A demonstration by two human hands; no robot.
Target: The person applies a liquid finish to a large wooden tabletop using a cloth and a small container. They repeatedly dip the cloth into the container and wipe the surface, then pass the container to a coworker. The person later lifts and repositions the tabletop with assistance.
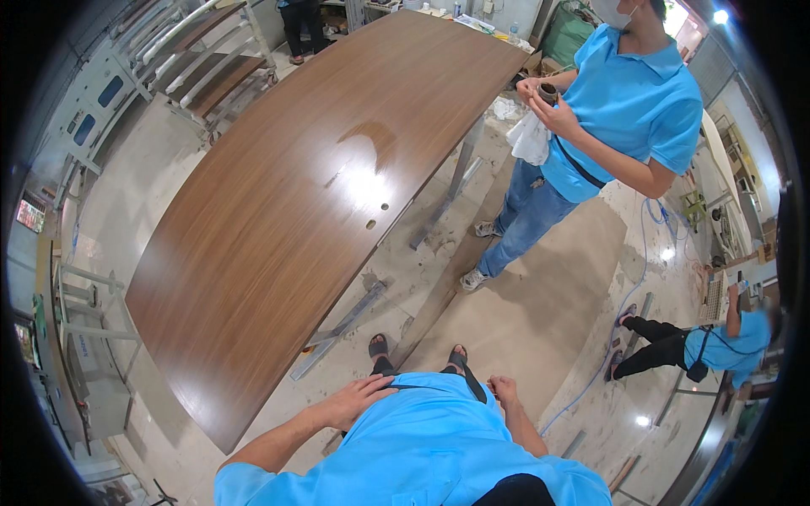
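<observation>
A large brown wood-grain door panel (278, 202) lies flat on metal supports in front of me. Near its right edge are two small cut-outs (377, 216), and farther in sits a darker curved patch (375, 139) beside a bright reflection. My left hand (359, 402) rests against my waist, fingers stretched out and holding nothing, apart from the panel's near edge. By my right hip, my right hand (504, 390) is closed with its fingers curled; nothing shows in it. A black strap (475, 388) hangs close to that hand.
A co-worker (624, 110) stands beyond the panel's right edge, holding a small round container (548, 93) and a white cloth (530, 137). Another person (717, 346) is at the far right. A blue hose (624, 295) crosses the floor. Racks (202, 67) stand at the back left.
</observation>
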